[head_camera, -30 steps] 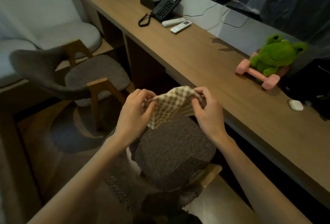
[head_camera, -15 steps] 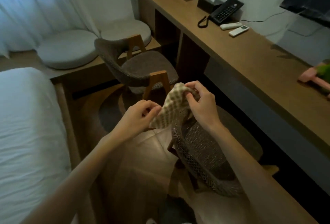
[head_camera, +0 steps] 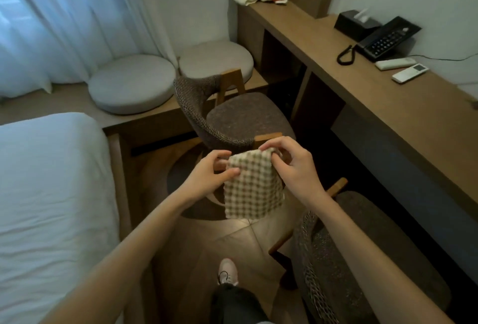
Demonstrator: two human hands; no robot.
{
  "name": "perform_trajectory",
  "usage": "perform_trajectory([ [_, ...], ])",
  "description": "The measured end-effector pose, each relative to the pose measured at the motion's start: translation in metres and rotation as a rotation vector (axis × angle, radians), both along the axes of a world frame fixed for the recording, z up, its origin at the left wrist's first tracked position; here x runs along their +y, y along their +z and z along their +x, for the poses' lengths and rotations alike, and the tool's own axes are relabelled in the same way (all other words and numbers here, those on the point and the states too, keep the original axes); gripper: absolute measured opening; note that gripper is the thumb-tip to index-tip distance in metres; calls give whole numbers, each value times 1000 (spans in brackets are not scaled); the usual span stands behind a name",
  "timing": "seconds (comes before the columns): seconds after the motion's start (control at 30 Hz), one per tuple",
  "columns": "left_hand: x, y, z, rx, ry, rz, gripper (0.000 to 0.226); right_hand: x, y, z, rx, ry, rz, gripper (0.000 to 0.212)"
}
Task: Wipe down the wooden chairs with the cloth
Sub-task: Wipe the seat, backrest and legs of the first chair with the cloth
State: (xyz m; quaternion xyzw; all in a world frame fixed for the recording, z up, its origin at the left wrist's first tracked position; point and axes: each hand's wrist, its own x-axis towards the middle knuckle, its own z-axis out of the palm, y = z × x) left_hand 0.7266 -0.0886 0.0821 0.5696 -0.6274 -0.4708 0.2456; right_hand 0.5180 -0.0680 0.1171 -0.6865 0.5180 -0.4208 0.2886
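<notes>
Both hands hold the checked cloth (head_camera: 252, 191) up in the air above the floor, between the two wooden chairs. The left hand (head_camera: 207, 175) pinches the cloth's upper left edge between thumb and fingers. The right hand (head_camera: 297, 171) grips the upper right corner with curled fingers, and the rest of the cloth hangs down flat. The far chair (head_camera: 243, 119) stands just beyond the hands. The near chair (head_camera: 367, 259) sits under the right forearm, beside the long wooden surface (head_camera: 388, 91). On that surface lie a black phone (head_camera: 385, 39) and, near it, a white remote (head_camera: 395, 63). A white bed (head_camera: 51, 194) fills the left side.
</notes>
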Motion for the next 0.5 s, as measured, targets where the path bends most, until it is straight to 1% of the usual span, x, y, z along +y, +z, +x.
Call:
perform_trajectory([
  [0.07,-35,1,3,-9,32,-4,28,-33,-4,3,-23,-19,22,18],
  [0.1,-51,2,4,-25,46,-14,22,-49,-4,4,-33,-28,31,17],
  [0.2,-97,4,5,-28,73,-16,13,-91,-2,6,-34,-52,62,15],
  [0.3,-138,7,1,5,67,-60,10,-130,-8,1,30,-104,150,23],
  [0.37,-168,10,-2,63,34,-82,8,-156,-16,-3,56,-129,245,31],
  [0.4,-184,11,-5,82,4,-86,8,-169,-20,-4,40,-142,316,32],
  [0.5,-231,12,-17,71,-127,-98,13,-205,-27,-7,-163,-155,607,27],
])
